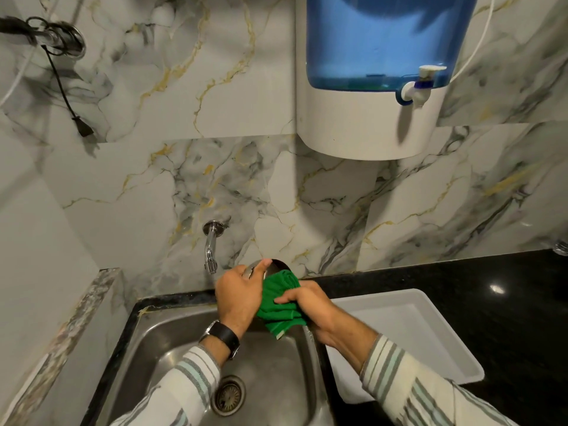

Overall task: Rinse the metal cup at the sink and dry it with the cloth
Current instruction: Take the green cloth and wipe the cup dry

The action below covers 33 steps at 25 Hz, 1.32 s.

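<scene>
The drying step was judged under way at the centre of the frame. The metal cup (272, 267) was gripped by the left hand (238, 298) above the sink (172, 342), and the green cloth (278, 301) was pressed against it, apparently its outside, by the clenched right hand (310, 309). Next, the cup would need turning so that the remaining surfaces get wiped.

two hands (238, 295), one cup (272, 267), one cloth (276, 305)
</scene>
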Available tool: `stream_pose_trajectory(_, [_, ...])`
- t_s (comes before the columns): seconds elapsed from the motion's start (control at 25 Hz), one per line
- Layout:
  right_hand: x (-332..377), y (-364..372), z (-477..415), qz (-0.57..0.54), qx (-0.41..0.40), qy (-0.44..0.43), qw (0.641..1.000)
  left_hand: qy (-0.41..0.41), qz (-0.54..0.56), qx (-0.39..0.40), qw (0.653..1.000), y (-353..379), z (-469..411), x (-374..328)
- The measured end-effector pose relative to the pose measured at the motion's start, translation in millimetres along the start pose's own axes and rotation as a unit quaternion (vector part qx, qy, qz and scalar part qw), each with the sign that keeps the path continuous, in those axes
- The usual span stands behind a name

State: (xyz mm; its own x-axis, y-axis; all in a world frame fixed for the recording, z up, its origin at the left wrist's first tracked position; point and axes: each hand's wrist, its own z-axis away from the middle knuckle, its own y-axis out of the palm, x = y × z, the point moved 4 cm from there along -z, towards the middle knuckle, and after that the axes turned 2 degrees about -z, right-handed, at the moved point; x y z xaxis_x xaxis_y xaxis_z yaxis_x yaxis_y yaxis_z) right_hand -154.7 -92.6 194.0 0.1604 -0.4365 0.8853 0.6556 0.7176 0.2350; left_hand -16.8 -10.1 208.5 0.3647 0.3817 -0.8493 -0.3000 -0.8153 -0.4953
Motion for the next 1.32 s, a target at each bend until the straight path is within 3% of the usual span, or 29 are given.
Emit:
stream_pose_trajectory(0.08, [-15, -6, -5, -0.127, -0.002, 0.007, 0.992, 0.03, -0.03, 0.017, 0.999, 2, -8, -1])
stream_pose_trajectory(0.2, [-9, -31, -4, -0.227, -0.069, -0.068, 0.969, 0.099, -0.108, 0.013, 0.989, -5, -11, 0])
stream_pose_trajectory(0.24, [4, -42, 0, -0.194, -0.112, -0.135, 0.965, 0.128, -0.144, 0.006, 0.981, -8, -8, 1])
stream_pose_trajectory(0.28, [20, -51, 7, -0.094, -0.161, -0.227, 0.956, 0.161, -0.178, 0.001, 0.971, -10, -3, -1])
stream_pose_trajectory(0.32, [36, -53, 16, 0.066, -0.198, -0.32, 0.924, 0.189, -0.202, 0.001, 0.961, -10, 2, -2])
stream_pose_trajectory(0.36, [48, -46, 25, 0.247, -0.21, -0.4, 0.857, 0.214, -0.215, 0.008, 0.953, -8, 8, -5])
stream_pose_trajectory(0.4, [53, -30, 30, 0.419, -0.196, -0.455, 0.761, 0.24, -0.22, 0.015, 0.946, -6, 12, -8])
stream_pose_trajectory(0.48, [46, 2, 30, 0.634, -0.148, -0.487, 0.583, 0.284, -0.214, 0.0, 0.935, -4, 15, -13])
stream_pose_trajectory(0.52, [40, 10, 26, 0.67, -0.138, -0.481, 0.549, 0.284, -0.202, -0.002, 0.937, -4, 13, -14])
stream_pose_trajectory(0.56, [36, 12, 21, 0.673, -0.139, -0.465, 0.559, 0.275, -0.195, -0.006, 0.942, -5, 11, -15])
stream_pose_trajectory(0.6, [35, 7, 17, 0.646, -0.151, -0.446, 0.601, 0.268, -0.185, -0.019, 0.945, -7, 9, -16])
stream_pose_trajectory(0.68, [30, -15, 10, 0.518, -0.176, -0.367, 0.753, 0.249, -0.137, -0.061, 0.957, -12, 10, -16])
stream_pose_trajectory(0.76, [14, -32, 0, 0.319, -0.165, -0.249, 0.9, 0.211, -0.065, -0.09, 0.971, -17, 12, -14])
stream_pose_trajectory(0.8, [7, -32, -3, 0.233, -0.161, -0.22, 0.934, 0.194, -0.032, -0.096, 0.976, -17, 14, -13])
stream_pose_trajectory(0.88, [5, -25, -3, 0.202, -0.161, -0.242, 0.935, 0.148, 0.033, -0.102, 0.983, -15, 14, -10])
stream_pose_trajectory(0.96, [15, -21, -1, 0.309, -0.2, -0.326, 0.871, 0.114, 0.089, -0.092, 0.985, -14, 12, -7])
stream_pose_trajectory(1.04, [28, -22, 3, 0.4, -0.245, -0.382, 0.796, 0.119, 0.071, -0.033, 0.99, -13, 11, -9])
stream_pose_trajectory(1.12, [35, -20, 5, 0.489, -0.257, -0.43, 0.714, 0.179, -0.089, 0.002, 0.98, -11, 14, -19])
stream_pose_trajectory(1.24, [37, -9, 9, 0.62, -0.269, -0.497, 0.544, 0.309, -0.292, 0.004, 0.905, -2, 21, -44])
stream_pose_trajectory(1.32, [37, -5, 12, 0.627, -0.271, -0.528, 0.504, 0.321, -0.346, 0.021, 0.882, 2, 19, -55])
